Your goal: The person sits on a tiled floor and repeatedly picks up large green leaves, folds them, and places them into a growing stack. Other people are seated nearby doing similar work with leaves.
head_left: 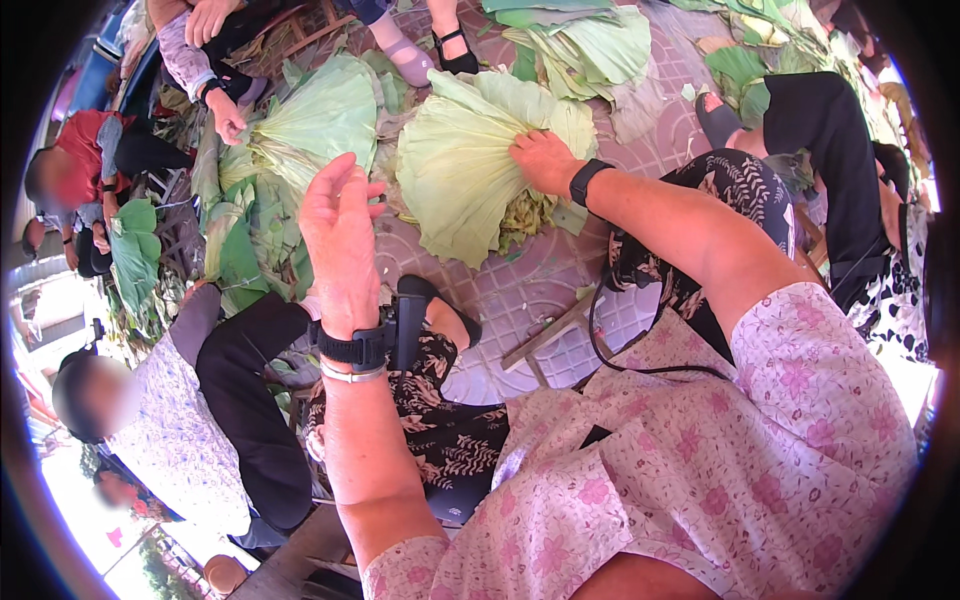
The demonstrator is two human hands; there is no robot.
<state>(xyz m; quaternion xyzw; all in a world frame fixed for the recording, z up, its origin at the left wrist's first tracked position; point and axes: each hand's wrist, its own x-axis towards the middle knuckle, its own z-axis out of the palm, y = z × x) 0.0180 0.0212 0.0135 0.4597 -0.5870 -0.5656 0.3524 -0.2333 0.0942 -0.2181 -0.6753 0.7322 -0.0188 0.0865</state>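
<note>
A large pale green lotus leaf (pixel 455 165) lies spread like a fan in front of me, its ribs running out from near my right hand (pixel 545 162). The fingers of that hand are bent down and closed on the leaf at the meeting point of the ribs. Crumpled yellow-green leaf pieces (pixel 525 218) stick out below its right side. To the left, my left hand (pixel 340 230) is raised with fingers stretched upward and nothing in it. Just beyond its fingertips lies a second fan-shaped lotus leaf (pixel 330 110), touched by another person's hand (pixel 228 118).
More lotus leaves (pixel 590 45) lie at the far side, and a leaf heap (pixel 235 235) is at the left. A low wooden stool part (pixel 545 335) stands near my knees on the paved floor (pixel 500 300). Seated people surround me, one close at left (pixel 180 430).
</note>
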